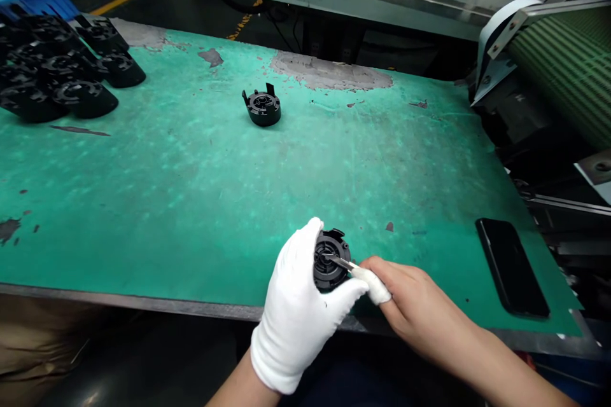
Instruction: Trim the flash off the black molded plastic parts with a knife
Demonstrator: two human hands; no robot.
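My left hand point(298, 299), in a white glove, is closed around the side of a round black plastic part point(324, 275) near the table's front edge. The part's face, with rings and ribs, is turned up toward me. My bare right hand point(405, 292) grips a small craft knife point(341, 262) with a thin metal blade. Its tip touches or hovers over the middle of the part; I cannot tell which. White wrapping point(377, 286) shows where my fingers meet the knife, and most of the handle is hidden.
Another round black part point(265, 113) with upright tabs stands farther back on the green table point(191, 203). Several black parts point(86, 98) are stacked at the left, near a blue bin point(42, 0). A phone point(513, 267) lies at the right, beside a green conveyor belt point(568, 63).
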